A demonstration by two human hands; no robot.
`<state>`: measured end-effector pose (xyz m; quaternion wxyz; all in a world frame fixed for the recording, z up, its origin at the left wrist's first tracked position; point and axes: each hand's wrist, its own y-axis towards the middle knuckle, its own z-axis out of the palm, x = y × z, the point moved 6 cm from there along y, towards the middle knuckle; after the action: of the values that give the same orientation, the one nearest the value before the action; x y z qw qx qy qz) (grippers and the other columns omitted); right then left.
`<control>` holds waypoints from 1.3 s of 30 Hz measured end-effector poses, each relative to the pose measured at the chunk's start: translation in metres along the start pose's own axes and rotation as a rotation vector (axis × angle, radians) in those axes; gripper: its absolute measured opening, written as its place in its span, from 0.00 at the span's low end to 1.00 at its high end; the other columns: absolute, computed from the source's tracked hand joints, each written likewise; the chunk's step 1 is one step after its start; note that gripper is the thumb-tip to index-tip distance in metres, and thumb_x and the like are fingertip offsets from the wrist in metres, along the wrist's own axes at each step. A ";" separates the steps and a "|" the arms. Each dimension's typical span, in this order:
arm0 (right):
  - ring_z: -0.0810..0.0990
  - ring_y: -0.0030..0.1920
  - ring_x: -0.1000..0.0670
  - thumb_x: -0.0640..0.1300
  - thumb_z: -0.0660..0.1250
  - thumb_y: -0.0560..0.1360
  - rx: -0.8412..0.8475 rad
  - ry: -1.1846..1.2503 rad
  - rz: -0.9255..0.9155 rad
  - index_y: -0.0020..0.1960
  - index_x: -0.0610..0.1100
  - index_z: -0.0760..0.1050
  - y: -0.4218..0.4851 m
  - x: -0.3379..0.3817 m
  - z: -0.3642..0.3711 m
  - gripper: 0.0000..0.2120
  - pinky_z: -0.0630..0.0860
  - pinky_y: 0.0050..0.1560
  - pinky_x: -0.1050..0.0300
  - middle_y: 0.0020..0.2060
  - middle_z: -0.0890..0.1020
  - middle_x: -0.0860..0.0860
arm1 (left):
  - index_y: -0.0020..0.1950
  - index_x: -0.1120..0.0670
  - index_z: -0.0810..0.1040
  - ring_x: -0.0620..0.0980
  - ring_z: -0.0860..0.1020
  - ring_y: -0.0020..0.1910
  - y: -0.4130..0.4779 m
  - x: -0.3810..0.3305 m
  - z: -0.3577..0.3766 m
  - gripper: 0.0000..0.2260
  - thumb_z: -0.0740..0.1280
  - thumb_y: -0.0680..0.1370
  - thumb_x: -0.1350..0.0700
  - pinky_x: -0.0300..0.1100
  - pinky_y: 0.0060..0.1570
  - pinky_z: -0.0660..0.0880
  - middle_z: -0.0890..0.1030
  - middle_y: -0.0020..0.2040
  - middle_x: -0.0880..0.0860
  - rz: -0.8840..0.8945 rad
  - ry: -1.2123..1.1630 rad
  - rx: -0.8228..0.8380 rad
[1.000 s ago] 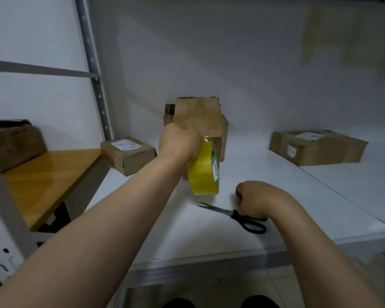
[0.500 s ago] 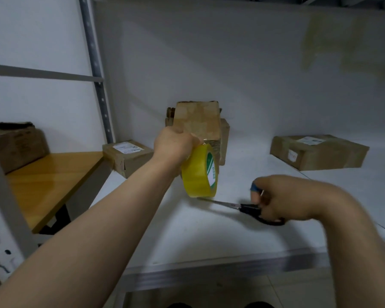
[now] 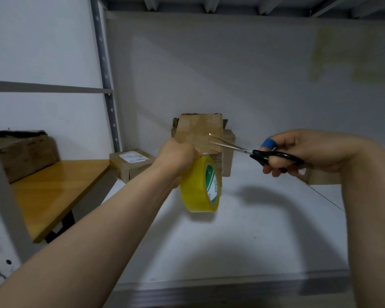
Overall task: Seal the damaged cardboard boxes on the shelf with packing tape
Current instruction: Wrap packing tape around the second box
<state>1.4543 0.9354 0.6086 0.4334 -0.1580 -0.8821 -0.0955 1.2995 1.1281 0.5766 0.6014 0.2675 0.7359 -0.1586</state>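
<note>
Yellow packing tape roll [image 3: 200,185] hangs at centre frame, gripped from above by the left hand [image 3: 177,157], whose closed fist sits in front of the upright cardboard box [image 3: 200,130] at the back of the white shelf [image 3: 242,241]. Right of centre, the right hand [image 3: 302,152] grips black-handled scissors [image 3: 265,154], blades parted and pointing left across the box's front. A smaller labelled box [image 3: 131,163] lies at centre left, and another box [image 3: 22,152] sits on the wooden worktop [image 3: 53,187] at far left.
</note>
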 end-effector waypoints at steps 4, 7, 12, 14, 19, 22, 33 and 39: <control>0.83 0.37 0.51 0.64 0.85 0.44 0.093 0.027 0.054 0.46 0.41 0.84 0.017 -0.011 -0.005 0.39 0.72 0.25 0.66 0.42 0.85 0.41 | 0.56 0.54 0.76 0.53 0.78 0.45 0.001 -0.002 -0.001 0.04 0.67 0.81 0.57 0.44 0.37 0.73 0.80 0.49 0.56 -0.054 0.024 0.019; 0.83 0.36 0.51 0.64 0.85 0.45 0.153 0.032 0.058 0.48 0.40 0.83 0.029 -0.015 -0.002 0.40 0.72 0.26 0.65 0.42 0.85 0.41 | 0.59 0.55 0.76 0.56 0.81 0.49 0.002 -0.002 -0.002 0.07 0.67 0.81 0.58 0.50 0.49 0.80 0.81 0.52 0.58 -0.076 0.029 0.045; 0.83 0.37 0.50 0.64 0.85 0.48 0.198 0.036 0.027 0.48 0.40 0.83 0.046 -0.015 -0.001 0.38 0.73 0.26 0.65 0.42 0.85 0.41 | 0.65 0.55 0.75 0.60 0.81 0.54 0.004 -0.004 -0.005 0.13 0.68 0.80 0.56 0.59 0.59 0.79 0.82 0.56 0.59 -0.101 0.053 0.077; 0.82 0.37 0.50 0.63 0.85 0.49 0.213 0.042 0.019 0.48 0.40 0.83 0.049 -0.017 -0.002 0.37 0.73 0.26 0.65 0.42 0.84 0.40 | 0.65 0.55 0.74 0.61 0.81 0.55 0.005 -0.003 -0.006 0.14 0.68 0.80 0.56 0.59 0.60 0.78 0.82 0.56 0.59 -0.110 0.053 0.084; 0.81 0.36 0.50 0.64 0.85 0.50 0.228 0.044 0.004 0.51 0.37 0.82 0.053 -0.024 -0.006 0.40 0.72 0.26 0.65 0.42 0.84 0.40 | 0.65 0.56 0.74 0.60 0.81 0.54 0.010 -0.003 -0.004 0.15 0.69 0.79 0.58 0.59 0.60 0.78 0.82 0.56 0.59 -0.115 0.050 0.106; 0.81 0.35 0.49 0.64 0.85 0.51 0.232 0.036 -0.011 0.53 0.35 0.81 0.050 -0.029 -0.012 0.42 0.72 0.26 0.65 0.42 0.84 0.39 | 0.65 0.56 0.74 0.61 0.82 0.54 0.013 -0.003 -0.004 0.15 0.69 0.79 0.58 0.59 0.60 0.78 0.82 0.55 0.60 -0.122 0.052 0.112; 0.80 0.31 0.50 0.64 0.84 0.53 0.289 0.092 -0.036 0.59 0.26 0.75 0.055 -0.027 -0.006 0.52 0.71 0.23 0.65 0.37 0.82 0.40 | 0.62 0.57 0.76 0.61 0.82 0.54 0.012 -0.005 -0.003 0.10 0.65 0.81 0.59 0.58 0.60 0.78 0.83 0.55 0.60 -0.139 0.058 0.152; 0.79 0.32 0.50 0.63 0.84 0.56 0.315 0.162 -0.075 0.61 0.23 0.71 0.061 -0.030 0.003 0.53 0.72 0.24 0.65 0.38 0.82 0.41 | 0.62 0.57 0.77 0.60 0.84 0.51 0.012 -0.004 -0.004 0.11 0.66 0.80 0.60 0.57 0.57 0.80 0.84 0.52 0.61 -0.155 0.010 0.168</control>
<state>1.4915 0.9873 0.5853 0.5186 -0.0468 -0.8536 0.0150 1.3044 1.1394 0.5821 0.5591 0.2601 0.7416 -0.2641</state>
